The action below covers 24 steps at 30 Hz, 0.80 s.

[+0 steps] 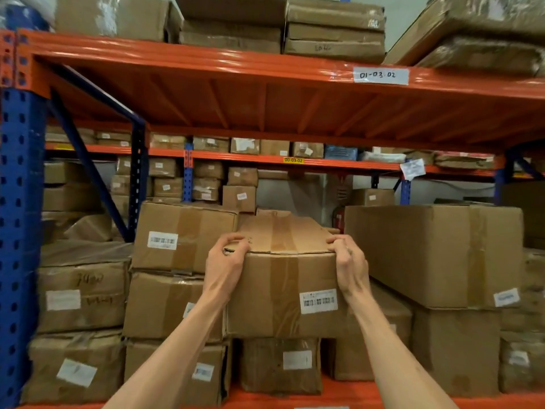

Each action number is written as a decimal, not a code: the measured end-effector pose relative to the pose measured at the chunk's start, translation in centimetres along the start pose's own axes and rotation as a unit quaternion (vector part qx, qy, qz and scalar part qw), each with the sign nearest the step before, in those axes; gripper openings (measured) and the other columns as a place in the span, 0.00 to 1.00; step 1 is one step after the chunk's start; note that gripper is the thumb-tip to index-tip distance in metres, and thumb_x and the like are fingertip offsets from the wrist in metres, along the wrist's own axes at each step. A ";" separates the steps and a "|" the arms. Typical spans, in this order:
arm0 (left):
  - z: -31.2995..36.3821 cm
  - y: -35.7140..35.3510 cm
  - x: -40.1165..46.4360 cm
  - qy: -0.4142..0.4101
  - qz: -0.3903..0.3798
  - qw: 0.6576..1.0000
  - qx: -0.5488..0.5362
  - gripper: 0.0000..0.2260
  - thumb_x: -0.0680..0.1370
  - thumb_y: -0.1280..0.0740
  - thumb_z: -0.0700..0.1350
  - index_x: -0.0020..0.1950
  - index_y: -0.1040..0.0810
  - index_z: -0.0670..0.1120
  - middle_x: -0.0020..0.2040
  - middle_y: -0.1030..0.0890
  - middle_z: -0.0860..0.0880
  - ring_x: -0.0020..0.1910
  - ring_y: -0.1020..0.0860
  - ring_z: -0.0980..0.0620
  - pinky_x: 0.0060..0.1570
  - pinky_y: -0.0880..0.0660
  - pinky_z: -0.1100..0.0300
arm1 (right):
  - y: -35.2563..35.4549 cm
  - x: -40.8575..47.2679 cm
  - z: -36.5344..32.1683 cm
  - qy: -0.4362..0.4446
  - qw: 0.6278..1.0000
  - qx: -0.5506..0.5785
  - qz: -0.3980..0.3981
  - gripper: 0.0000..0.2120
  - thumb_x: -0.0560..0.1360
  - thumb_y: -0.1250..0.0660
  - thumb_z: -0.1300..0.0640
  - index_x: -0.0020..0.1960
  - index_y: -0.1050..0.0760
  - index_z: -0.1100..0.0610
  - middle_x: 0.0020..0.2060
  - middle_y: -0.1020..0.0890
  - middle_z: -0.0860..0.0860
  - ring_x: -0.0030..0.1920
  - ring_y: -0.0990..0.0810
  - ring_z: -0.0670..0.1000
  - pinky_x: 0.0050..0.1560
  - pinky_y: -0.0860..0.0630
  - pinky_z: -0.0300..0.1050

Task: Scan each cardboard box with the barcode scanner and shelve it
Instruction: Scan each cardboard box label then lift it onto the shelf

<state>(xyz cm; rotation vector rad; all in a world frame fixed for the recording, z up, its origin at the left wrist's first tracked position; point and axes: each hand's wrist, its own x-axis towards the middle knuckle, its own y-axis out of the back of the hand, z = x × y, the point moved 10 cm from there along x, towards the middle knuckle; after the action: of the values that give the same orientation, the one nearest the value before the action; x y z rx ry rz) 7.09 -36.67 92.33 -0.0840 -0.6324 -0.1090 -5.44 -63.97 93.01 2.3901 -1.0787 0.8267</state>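
Both hands are on one cardboard box (280, 290), mid-frame, at shelf level. The left hand (225, 262) grips the box's upper left corner, fingers curled over the top edge onto the lid. The right hand (351, 265) grips the upper right corner the same way, fingers hooked over the top edge, palm against the front face. Both forearms reach up from the bottom of the view.

The box sits in the gap between a left stack of boxes (180, 270) and a long box (433, 255) on the right, resting on top of lower boxes (280, 364). Its front face points at the camera. Brown tape runs down the middle of the lid and front. The lid's front edge is torn and ragged.

A white barcode label (318, 301) sits low right on the box front, just beside the right wrist; text too blurred to read. The left stack's top box has a similar barcode sticker (162, 240), also unreadable. Dark handwriting (90, 280) on a far left box cannot be made out.

The orange shelf beam (206, 54) overhead carries a white tag (381, 75) reading "01-03-02". A yellow tag (293, 160) on the rear rack's beam reads "00-03-02". The blue upright (19, 231) stands at left.
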 end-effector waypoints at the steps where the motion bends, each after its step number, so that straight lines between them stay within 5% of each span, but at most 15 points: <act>1: -0.5 -0.3 0.5 -0.018 -0.005 1.000 0.019 0.11 0.79 0.31 0.55 0.61 0.23 0.59 0.60 0.22 0.52 0.55 0.23 0.53 0.47 0.24 0.56 | -0.4 0.4 0.1 0.009 1.000 0.001 0.001 0.17 0.74 0.41 0.41 0.58 0.22 0.44 0.53 0.19 0.42 0.56 0.21 0.48 0.51 0.29 0.46; 4: -1.1 -1.5 0.2 -0.118 -0.019 0.990 0.078 0.32 0.75 0.29 0.62 0.75 0.37 0.63 0.75 0.33 0.54 0.70 0.29 0.50 0.65 0.28 0.50 | -0.4 -0.4 -1.0 0.137 0.989 -0.016 0.050 0.21 0.76 0.35 0.46 0.68 0.29 0.45 0.64 0.25 0.34 0.69 0.27 0.38 0.66 0.30 0.43; 6: -0.4 -2.5 -0.8 -0.238 -0.013 0.960 0.145 0.40 0.72 0.28 0.64 0.80 0.43 0.58 0.83 0.49 0.50 0.80 0.43 0.48 0.71 0.37 0.46 | -0.9 -2.0 -1.3 0.270 0.954 -0.102 0.080 0.25 0.77 0.34 0.48 0.74 0.32 0.49 0.79 0.33 0.45 0.81 0.38 0.46 0.80 0.42 0.50; 8: 0.2 -3.4 -1.9 -0.362 0.030 0.895 0.258 0.37 0.74 0.31 0.64 0.79 0.39 0.54 0.82 0.54 0.40 0.81 0.50 0.42 0.74 0.43 0.38 | -1.9 -3.6 0.0 0.345 0.903 -0.231 0.111 0.28 0.78 0.36 0.46 0.76 0.33 0.51 0.83 0.40 0.59 0.83 0.44 0.59 0.82 0.51 0.62; 10: 0.2 -4.2 -2.2 -0.421 0.056 0.842 0.334 0.31 0.78 0.35 0.63 0.77 0.35 0.52 0.81 0.50 0.36 0.81 0.49 0.37 0.76 0.47 0.34 | -2.8 -4.7 1.2 0.377 0.869 -0.295 0.128 0.30 0.79 0.39 0.45 0.79 0.35 0.52 0.82 0.41 0.61 0.83 0.45 0.63 0.81 0.52 0.68; 13: -0.4 -5.3 0.2 -0.409 0.050 0.821 0.395 0.30 0.81 0.41 0.63 0.79 0.34 0.49 0.81 0.48 0.36 0.80 0.47 0.38 0.77 0.49 0.37 | -3.8 -3.0 1.1 0.386 0.861 -0.316 0.100 0.32 0.81 0.41 0.46 0.82 0.38 0.55 0.83 0.43 0.58 0.84 0.48 0.60 0.82 0.54 0.65; 18: -1.7 -8.2 4.7 -0.368 0.025 0.782 0.502 0.32 0.84 0.49 0.60 0.82 0.47 0.42 0.82 0.53 0.37 0.81 0.53 0.39 0.78 0.52 0.38 | -5.7 2.9 2.8 0.346 0.864 -0.364 0.040 0.33 0.83 0.45 0.45 0.85 0.45 0.54 0.85 0.49 0.55 0.85 0.54 0.57 0.81 0.53 0.68; 24: -10.0 -11.3 0.1 -0.408 -0.036 0.748 0.522 0.31 0.84 0.49 0.58 0.81 0.47 0.41 0.82 0.49 0.38 0.81 0.47 0.39 0.74 0.41 0.34 | -7.9 1.5 8.5 0.318 0.870 -0.377 0.030 0.32 0.85 0.50 0.47 0.85 0.50 0.59 0.85 0.53 0.59 0.84 0.54 0.61 0.81 0.57 0.68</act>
<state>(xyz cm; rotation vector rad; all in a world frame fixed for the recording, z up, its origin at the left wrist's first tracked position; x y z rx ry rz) 11.55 -48.95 84.84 1.0509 -1.5030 0.2444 4.45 -64.61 86.75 1.3024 -0.9464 0.8994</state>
